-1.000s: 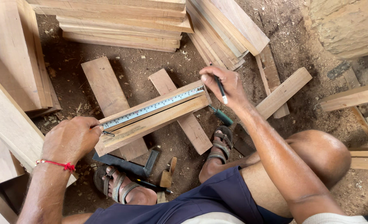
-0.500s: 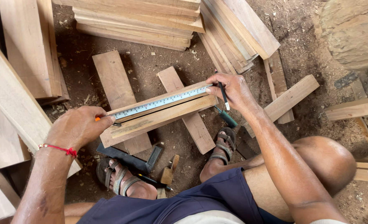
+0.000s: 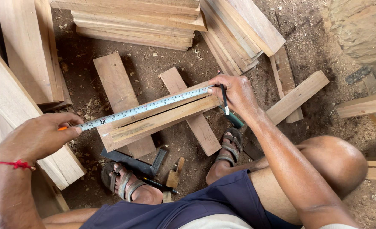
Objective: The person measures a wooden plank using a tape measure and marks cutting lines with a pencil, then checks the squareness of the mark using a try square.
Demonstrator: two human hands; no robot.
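The left hand [image 3: 37, 135] had drawn the tape measure [image 3: 143, 108] farther beyond the plank [image 3: 162, 116], fingers pinching it; the right hand [image 3: 234, 93] pinned its end, gripping a pencil [image 3: 224, 98].

One head-worn view, steeply downward and close over the knees, hands and plank-strewn dirt floor [image 3: 162, 63].

A white steel measuring tape [image 3: 141, 109] runs stretched from lower left to upper right along the top of a long pale wooden plank [image 3: 160, 118]. The plank lies tilted across two shorter boards on the dirt floor. A thin dark pencil [image 3: 224, 98] stands nearly upright at the tape's right end.
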